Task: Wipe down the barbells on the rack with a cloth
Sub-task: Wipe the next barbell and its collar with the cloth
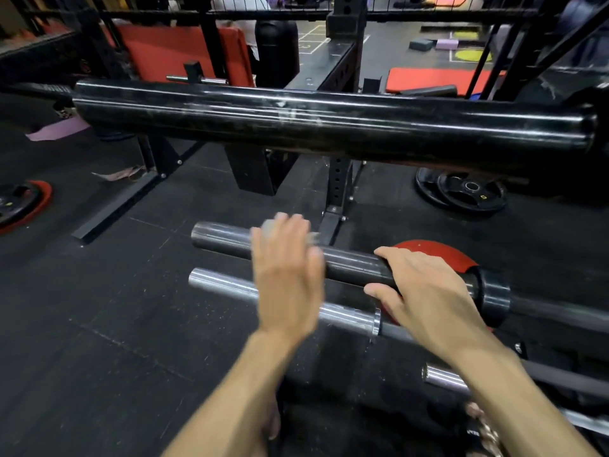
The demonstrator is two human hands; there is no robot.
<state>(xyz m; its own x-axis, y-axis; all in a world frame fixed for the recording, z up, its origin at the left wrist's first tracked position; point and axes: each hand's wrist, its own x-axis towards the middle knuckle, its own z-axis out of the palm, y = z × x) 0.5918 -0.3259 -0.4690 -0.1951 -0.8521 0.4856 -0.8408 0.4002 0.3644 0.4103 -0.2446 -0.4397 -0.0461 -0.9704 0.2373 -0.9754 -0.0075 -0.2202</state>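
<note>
Legible writing: a yellow "5" on the black weight plate (461, 192) on the floor (99, 308), beyond the dark barbell sleeve (346, 262). On that sleeve the left hand (286, 278), blurred, presses a pale cloth (273, 227), fingers fairly straight; the right hand (425, 291) curls its grip round the sleeve beside a red plate (438, 255). A chrome sleeve (230, 286) lies just nearer. A thick black bar (329, 123) crosses above, partly hiding the rack upright (339, 183).

Left hand (288, 275) blurred, fingers reaching forward, right hand (425, 291) curled downward, both forearms extended
</note>
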